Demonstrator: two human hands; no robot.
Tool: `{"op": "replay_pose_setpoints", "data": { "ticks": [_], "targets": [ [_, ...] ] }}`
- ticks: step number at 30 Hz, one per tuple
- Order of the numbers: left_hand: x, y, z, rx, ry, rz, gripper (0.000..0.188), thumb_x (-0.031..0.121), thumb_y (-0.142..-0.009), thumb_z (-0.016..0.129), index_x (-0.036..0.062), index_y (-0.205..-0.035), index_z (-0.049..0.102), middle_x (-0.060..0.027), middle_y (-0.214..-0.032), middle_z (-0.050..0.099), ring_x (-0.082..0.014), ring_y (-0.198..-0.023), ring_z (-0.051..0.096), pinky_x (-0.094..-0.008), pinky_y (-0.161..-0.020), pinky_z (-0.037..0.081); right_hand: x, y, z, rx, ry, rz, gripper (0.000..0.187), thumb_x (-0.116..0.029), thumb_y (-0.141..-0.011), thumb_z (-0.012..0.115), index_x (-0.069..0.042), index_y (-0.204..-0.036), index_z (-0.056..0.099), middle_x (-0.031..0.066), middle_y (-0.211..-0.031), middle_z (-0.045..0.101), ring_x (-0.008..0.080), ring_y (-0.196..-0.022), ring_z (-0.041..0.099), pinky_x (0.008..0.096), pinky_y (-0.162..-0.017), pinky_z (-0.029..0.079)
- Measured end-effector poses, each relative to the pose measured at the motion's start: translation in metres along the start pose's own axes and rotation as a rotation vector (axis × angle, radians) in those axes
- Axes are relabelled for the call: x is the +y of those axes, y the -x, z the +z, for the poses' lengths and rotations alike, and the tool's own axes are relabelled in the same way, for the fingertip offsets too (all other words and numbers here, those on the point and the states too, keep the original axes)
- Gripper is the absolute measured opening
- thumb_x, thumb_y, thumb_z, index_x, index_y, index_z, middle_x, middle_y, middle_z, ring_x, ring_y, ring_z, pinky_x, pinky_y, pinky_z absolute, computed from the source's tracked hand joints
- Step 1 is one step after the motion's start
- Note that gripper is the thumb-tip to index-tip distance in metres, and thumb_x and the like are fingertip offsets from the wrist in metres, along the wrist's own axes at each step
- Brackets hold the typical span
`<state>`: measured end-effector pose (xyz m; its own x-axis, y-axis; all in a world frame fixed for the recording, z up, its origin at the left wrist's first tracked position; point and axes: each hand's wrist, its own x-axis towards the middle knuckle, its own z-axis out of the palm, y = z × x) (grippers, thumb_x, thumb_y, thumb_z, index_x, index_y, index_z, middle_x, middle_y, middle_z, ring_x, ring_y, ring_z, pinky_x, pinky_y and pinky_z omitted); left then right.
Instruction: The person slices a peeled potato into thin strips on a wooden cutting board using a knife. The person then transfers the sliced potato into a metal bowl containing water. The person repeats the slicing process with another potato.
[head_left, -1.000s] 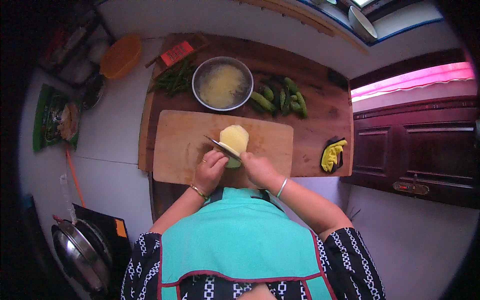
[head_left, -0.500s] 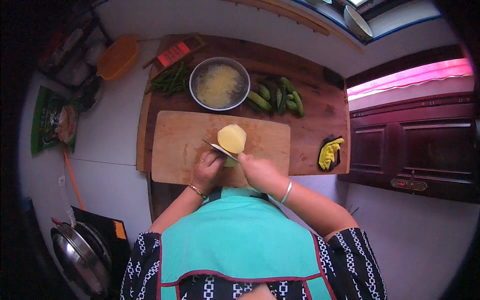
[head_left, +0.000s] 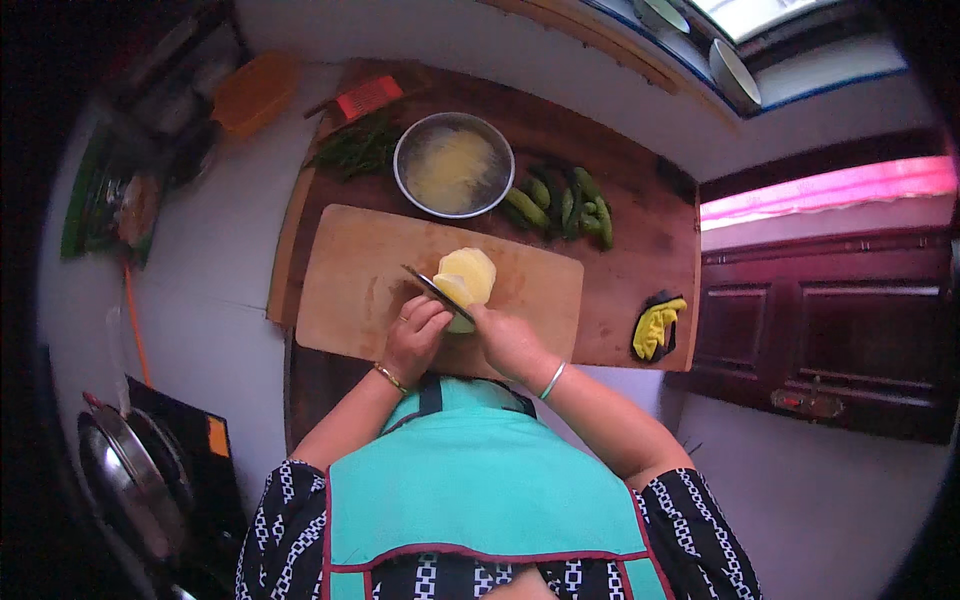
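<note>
My right hand (head_left: 508,343) grips a kitchen knife (head_left: 436,290), whose blade slants up and left over the wooden cutting board (head_left: 350,265). On the near side of the blade, my left hand (head_left: 413,338) has its fingers bent and closed around a peeled potato (head_left: 461,324), mostly hidden by both hands and the blade. Pale yellow potato slices (head_left: 470,266) lie overlapped just beyond the knife; the nearest one leans by the blade.
Behind the board stands a metal bowl (head_left: 399,177) of pale shreds. Left of it are green beans (head_left: 355,147) and a grater with a red panel (head_left: 369,97); several green cucumbers (head_left: 570,205) lie right. A yellow and black cloth (head_left: 658,328) rests near the table's right edge.
Another potato slice now lies against the earlier ones beyond the blade. Both hands stay at nearly the same place on the board. The whole view has tilted slightly.
</note>
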<state>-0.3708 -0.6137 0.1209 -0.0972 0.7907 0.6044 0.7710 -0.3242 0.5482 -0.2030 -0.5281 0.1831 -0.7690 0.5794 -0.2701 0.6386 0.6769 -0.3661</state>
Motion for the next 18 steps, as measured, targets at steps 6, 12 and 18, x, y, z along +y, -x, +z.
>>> {"op": "replay_pose_setpoints", "data": {
  "ticks": [6,12,18],
  "targets": [
    [0.0,0.01,0.01,0.07,0.011,-0.029,0.027,0.002,-0.071,0.064,0.0071,-0.097,0.064,-0.0069,-0.103,0.059,-0.0263,-0.102,0.055,-0.0354,-0.088,0.048,0.002,-0.005,-0.015,-0.048,-0.037,0.026,0.024,-0.006,-0.084,0.049,-0.005,-0.108,0.046,0.0205,-0.088,0.061,0.0389,-0.072,0.062,0.0485,-0.06,0.049],
    [-0.004,0.023,0.02,0.056,0.035,-0.046,0.028,0.003,-0.072,0.066,0.0075,-0.099,0.067,-0.0068,-0.107,0.06,-0.025,-0.105,0.054,-0.0344,-0.091,0.047,-0.009,0.015,-0.037,0.006,-0.042,0.048,0.02,-0.008,-0.088,0.05,-0.006,-0.107,0.047,0.0201,-0.088,0.06,0.0396,-0.072,0.06,0.0477,-0.061,0.049],
    [-0.005,0.026,0.016,0.015,0.021,-0.064,0.031,0.003,-0.073,0.065,0.0086,-0.103,0.068,-0.0065,-0.111,0.061,-0.0248,-0.108,0.054,-0.0336,-0.092,0.047,-0.025,0.018,-0.057,0.0,0.039,0.005,0.023,-0.006,-0.085,0.051,-0.006,-0.107,0.047,0.0185,-0.085,0.06,0.0371,-0.07,0.061,0.0453,-0.058,0.05]
  ]
}}
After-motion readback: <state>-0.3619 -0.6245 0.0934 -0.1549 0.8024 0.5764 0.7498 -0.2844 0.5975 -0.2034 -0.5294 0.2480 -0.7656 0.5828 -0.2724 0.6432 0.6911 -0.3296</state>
